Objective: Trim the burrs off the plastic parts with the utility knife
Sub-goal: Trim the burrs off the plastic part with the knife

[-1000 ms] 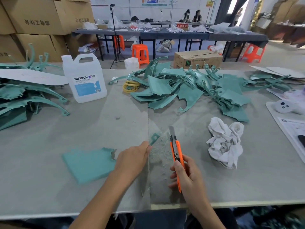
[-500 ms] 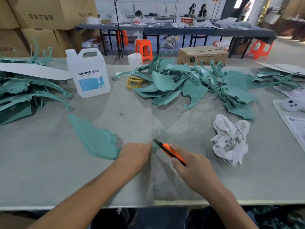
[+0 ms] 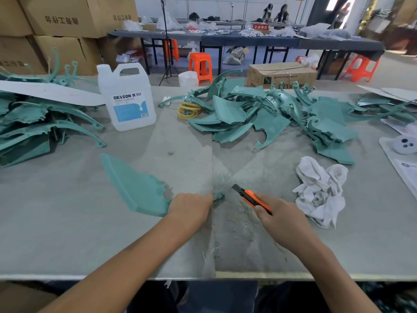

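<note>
Fingers of the left hand (image 3: 190, 206) curl over the near corner of the teal plastic part (image 3: 137, 188), which lies on the grey table (image 3: 67, 222). I see the right hand (image 3: 282, 220) wrapped around the orange utility knife (image 3: 250, 197), whose dark tip points at the part's small tab (image 3: 218, 196) beside the left knuckles, near but apart.

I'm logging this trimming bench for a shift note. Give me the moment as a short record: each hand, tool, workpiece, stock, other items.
left hand: grips the teal plastic part on the table
right hand: holds the orange utility knife
tool: tip aimed at the part's small tab beside the left hand, gap between them
stock: far pile of parts; left pile
other: white jug, white rag
</note>
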The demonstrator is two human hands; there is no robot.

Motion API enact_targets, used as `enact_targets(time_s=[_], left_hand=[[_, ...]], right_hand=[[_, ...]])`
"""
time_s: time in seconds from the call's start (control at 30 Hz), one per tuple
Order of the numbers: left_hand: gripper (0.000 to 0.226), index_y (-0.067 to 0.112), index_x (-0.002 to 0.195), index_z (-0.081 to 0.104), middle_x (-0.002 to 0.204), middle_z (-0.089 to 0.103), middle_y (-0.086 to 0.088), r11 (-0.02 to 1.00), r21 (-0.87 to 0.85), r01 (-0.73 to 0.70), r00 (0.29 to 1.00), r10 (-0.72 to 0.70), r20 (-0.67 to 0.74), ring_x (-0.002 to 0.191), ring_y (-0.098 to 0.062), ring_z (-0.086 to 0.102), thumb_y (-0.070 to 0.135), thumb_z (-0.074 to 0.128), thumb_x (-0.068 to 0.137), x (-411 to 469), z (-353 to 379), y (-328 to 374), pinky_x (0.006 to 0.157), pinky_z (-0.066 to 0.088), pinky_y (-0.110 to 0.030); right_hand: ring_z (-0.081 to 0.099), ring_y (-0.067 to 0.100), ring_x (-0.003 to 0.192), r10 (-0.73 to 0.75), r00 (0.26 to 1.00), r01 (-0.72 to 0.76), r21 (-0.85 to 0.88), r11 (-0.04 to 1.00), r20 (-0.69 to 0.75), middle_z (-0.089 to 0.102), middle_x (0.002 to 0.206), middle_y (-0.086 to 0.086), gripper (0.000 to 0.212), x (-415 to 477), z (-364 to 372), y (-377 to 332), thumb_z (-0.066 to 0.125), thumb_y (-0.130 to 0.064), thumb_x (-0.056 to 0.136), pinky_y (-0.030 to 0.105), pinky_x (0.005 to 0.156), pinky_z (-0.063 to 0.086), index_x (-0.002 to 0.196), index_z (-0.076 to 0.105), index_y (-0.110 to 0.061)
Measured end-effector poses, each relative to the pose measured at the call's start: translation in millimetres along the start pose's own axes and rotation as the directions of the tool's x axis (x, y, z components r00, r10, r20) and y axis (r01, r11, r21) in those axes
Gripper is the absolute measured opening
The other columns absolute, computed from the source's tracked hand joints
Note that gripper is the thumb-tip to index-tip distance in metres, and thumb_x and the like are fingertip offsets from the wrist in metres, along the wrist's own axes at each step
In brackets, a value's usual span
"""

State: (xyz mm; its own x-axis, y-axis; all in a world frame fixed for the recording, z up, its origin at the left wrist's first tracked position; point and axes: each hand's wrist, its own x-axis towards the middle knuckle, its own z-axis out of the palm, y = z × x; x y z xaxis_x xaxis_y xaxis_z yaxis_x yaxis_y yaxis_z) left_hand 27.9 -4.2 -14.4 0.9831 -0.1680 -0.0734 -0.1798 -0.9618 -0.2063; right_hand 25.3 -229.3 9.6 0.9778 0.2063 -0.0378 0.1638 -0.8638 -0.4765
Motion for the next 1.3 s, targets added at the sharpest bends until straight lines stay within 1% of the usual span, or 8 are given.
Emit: enact_targets(time_s=[0.13, 0.3, 0.37, 0.47, 0.67, 0.77, 1.03, 1.3], left_hand=[[0.025, 0.022, 0.124, 0.053, 0.113, 0.068, -0.009, 1.000, -0.010, 0.024, 1.000, -0.024, -0.009, 0.105, -0.035, 0.067, 0.019, 0.037, 0.105, 1.9, 2.7, 0.0, 0.074, 0.040, -0.036], [0.025, 0.021, 0.124, 0.051, 0.108, 0.068, -0.010, 0.999, -0.040, 0.000, 0.999, -0.002, -0.051, 0.100, -0.035, 0.067, 0.017, 0.037, 0.103, -1.3, 5.4, -1.3, 0.070, 0.034, -0.036], [0.024, 0.020, 0.122, 0.051, 0.106, 0.068, -0.010, 0.999, -0.045, -0.003, 0.999, 0.000, -0.052, 0.097, -0.035, 0.067, 0.017, 0.037, 0.103, -1.5, 6.0, -1.5, 0.069, 0.035, -0.036], [0.026, 0.021, 0.122, 0.051, 0.108, 0.069, -0.010, 0.999, -0.042, 0.012, 0.999, -0.014, -0.049, 0.098, -0.035, 0.067, 0.015, 0.037, 0.102, -0.4, 7.1, -1.2, 0.070, 0.035, -0.036], [0.028, 0.021, 0.122, 0.052, 0.106, 0.069, -0.010, 0.999, -0.034, 0.001, 0.998, -0.003, -0.066, 0.097, -0.035, 0.068, 0.012, 0.038, 0.099, -2.1, 7.5, -2.3, 0.069, 0.035, -0.037], [0.026, 0.021, 0.120, 0.051, 0.104, 0.069, -0.008, 1.000, -0.026, 0.009, 0.998, -0.011, -0.059, 0.095, -0.034, 0.068, 0.012, 0.039, 0.099, -3.5, 7.9, -1.2, 0.068, 0.036, -0.036], [0.026, 0.021, 0.124, 0.046, 0.099, 0.068, -0.008, 0.999, -0.046, 0.010, 0.997, -0.014, -0.079, 0.089, -0.033, 0.067, 0.014, 0.038, 0.101, -4.8, 15.2, -3.5, 0.066, 0.036, -0.036], [0.025, 0.023, 0.125, 0.045, 0.099, 0.069, -0.007, 1.000, 0.001, 0.011, 0.999, -0.011, -0.053, 0.089, -0.033, 0.068, 0.014, 0.038, 0.102, -4.6, 13.6, -2.1, 0.064, 0.035, -0.035]], right_hand=[[0.057, 0.002, 0.062, -0.063, 0.998, 0.063, 0.077, 0.995, -0.009, 0.061, 0.070, -0.016, 0.042, -5.5, 7.7, -8.2, 0.048, -0.044, 0.101, 0.016, 0.053, 0.038, 0.142, 0.046, -0.057], [0.061, 0.016, 0.068, 0.009, 0.999, -0.013, 0.098, 0.995, 0.044, 0.062, 0.077, -0.012, 0.037, -6.8, 18.4, -11.5, 0.044, -0.036, 0.104, 0.037, 0.073, 0.057, 0.138, 0.056, -0.044], [0.062, 0.017, 0.072, 0.023, 0.998, -0.029, 0.106, 0.994, 0.051, 0.061, 0.077, -0.015, 0.039, -8.5, 18.0, -9.3, 0.044, -0.037, 0.104, 0.036, 0.070, 0.057, 0.139, 0.054, -0.049], [0.057, 0.006, 0.061, -0.003, 1.000, -0.001, 0.177, 0.984, 0.022, 0.057, 0.067, -0.018, 0.038, -10.2, 20.1, -8.6, 0.046, -0.040, 0.102, 0.027, 0.059, 0.051, 0.137, 0.053, -0.055], [0.055, 0.010, 0.041, 0.048, 0.997, -0.068, 0.383, 0.921, 0.062, 0.061, 0.061, -0.001, 0.032, -11.4, 23.0, -4.5, 0.048, -0.035, 0.100, 0.029, 0.038, 0.048, 0.114, 0.064, -0.059], [0.052, 0.010, 0.039, 0.061, 0.993, -0.103, 0.479, 0.872, 0.102, 0.057, 0.055, -0.003, 0.035, -13.3, 27.4, -0.3, 0.048, -0.034, 0.101, 0.027, 0.039, 0.046, 0.107, 0.064, -0.064], [0.046, 0.013, 0.042, 0.077, 0.981, -0.176, 0.656, 0.734, 0.177, 0.051, 0.054, -0.006, 0.035, -9.2, 36.5, 19.4, 0.051, -0.034, 0.102, 0.024, 0.039, 0.040, 0.116, 0.066, -0.062], [0.043, 0.015, 0.042, 0.055, 0.980, -0.180, 0.725, 0.665, 0.193, 0.050, 0.057, -0.003, 0.031, -6.7, 34.1, 25.5, 0.054, -0.036, 0.103, 0.024, 0.039, 0.037, 0.114, 0.067, -0.061]])
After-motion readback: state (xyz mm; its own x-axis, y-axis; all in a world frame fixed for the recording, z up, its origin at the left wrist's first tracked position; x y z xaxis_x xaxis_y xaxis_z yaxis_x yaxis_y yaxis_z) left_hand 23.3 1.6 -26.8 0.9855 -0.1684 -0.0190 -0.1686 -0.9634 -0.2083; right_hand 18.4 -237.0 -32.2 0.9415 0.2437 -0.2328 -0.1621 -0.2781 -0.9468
